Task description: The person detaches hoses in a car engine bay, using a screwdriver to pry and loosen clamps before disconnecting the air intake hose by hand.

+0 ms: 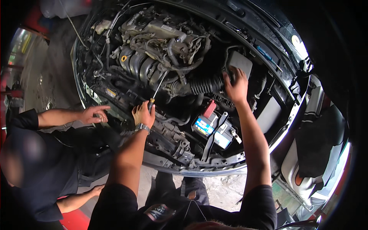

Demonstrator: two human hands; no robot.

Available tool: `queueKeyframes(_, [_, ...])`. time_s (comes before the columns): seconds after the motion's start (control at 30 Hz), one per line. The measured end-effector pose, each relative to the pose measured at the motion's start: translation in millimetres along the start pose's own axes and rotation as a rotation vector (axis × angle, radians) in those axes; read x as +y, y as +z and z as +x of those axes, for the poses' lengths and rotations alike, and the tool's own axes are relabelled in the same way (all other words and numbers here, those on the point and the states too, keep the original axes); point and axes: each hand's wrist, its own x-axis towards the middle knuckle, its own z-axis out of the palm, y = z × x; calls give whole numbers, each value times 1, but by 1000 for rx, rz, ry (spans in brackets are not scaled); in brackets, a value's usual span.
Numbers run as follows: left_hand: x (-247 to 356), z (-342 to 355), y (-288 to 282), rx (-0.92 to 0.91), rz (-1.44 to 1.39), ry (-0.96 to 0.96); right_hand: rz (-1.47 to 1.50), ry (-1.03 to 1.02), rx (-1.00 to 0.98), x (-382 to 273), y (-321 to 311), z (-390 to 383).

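Hoses (pixel 199 85) and engine (pixel 153 50) crowd the bay (battery (pixel 214 130) below).

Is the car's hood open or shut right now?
Open: the engine and battery lie fully exposed, with the left hand and right hand reaching inside the bay.

Both arms reach forward; left hand (pixel 143 114) closed in a grip, right hand (pixel 236 86) fingers spread, pressing down.

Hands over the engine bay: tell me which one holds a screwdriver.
The left hand, the one with the wristwatch, grips the screwdriver. The right hand rests at the ribbed black hose; the co-worker's hand holds no tool.
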Motion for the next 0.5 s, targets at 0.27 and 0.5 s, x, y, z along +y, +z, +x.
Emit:
queueKeyframes(0.27, [2,-6,-6,-50,91,-82,-112,565,-421,-16,23,125])
queueKeyframes(0.5, [3,-2,-5,-60,39,-51,730,803,-265,26,53,130])
